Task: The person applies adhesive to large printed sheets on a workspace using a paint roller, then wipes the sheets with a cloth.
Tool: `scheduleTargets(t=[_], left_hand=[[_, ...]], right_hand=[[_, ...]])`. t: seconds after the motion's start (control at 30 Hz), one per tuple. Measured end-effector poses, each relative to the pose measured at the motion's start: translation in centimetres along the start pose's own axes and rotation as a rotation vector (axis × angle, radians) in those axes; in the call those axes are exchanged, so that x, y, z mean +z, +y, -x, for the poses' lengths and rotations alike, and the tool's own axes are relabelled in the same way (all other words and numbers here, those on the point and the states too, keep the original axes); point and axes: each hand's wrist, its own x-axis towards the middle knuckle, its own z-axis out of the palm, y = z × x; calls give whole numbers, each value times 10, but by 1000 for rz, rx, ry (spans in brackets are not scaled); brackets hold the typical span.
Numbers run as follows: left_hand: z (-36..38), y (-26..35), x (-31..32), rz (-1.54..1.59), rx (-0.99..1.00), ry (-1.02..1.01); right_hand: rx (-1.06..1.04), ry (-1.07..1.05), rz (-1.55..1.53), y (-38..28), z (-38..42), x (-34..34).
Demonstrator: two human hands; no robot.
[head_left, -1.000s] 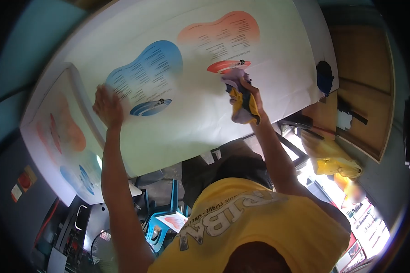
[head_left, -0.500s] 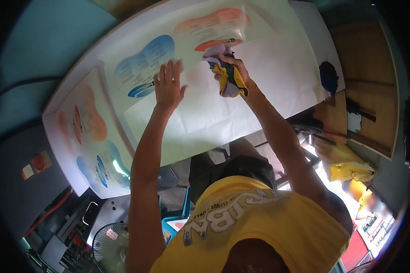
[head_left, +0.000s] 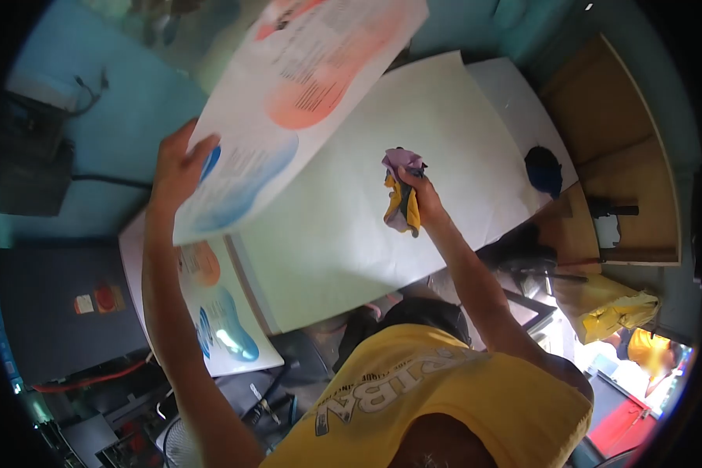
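Note:
My left hand (head_left: 181, 168) is closed on the edge of a large white printed sheet (head_left: 269, 129), with thumb on top. The sheet hangs raised and tilted over the table's left and far side, showing red and blue rounded shapes with small text. In my right hand (head_left: 424, 199) is a crumpled cloth (head_left: 402, 212) of purple, yellow and dark fabric, held just over or on the white table surface (head_left: 335, 242); contact cannot be told. Another printed sheet (head_left: 230, 312) with similar shapes lies at the table's left end, partly hidden behind my left arm.
A dark blue cap-like item (head_left: 544, 171) rests at the table's right edge. Beyond it stands a wooden frame (head_left: 600, 156). A yellow bag (head_left: 612, 318) hangs at the right, near another person (head_left: 647, 351) in yellow. Part of a fan (head_left: 181, 446) shows at lower left.
The printed sheet that lay flat on the table is now lifted by its edge in my left hand, which moved left. My right hand, still holding the cloth, has shifted slightly down in view.

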Motion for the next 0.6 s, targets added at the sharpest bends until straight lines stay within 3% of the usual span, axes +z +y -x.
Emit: scheduleTargets(t=[0.23, 0.37, 0.43, 0.53, 0.6], left_hand=[[35, 52, -36, 131, -165, 120], [80, 39, -30, 29, -229, 167], [106, 36, -15, -22, -232, 273], [138, 73, -8, 196, -386, 251], [157, 96, -5, 147, -396, 270]], right_hand=[[-133, -313, 22, -120, -27, 54], [-166, -457, 50, -156, -32, 91], [-251, -455, 50, -158, -30, 101], [-329, -411, 96, -160, -13, 119], [-356, -446, 151, -155, 1, 128]])
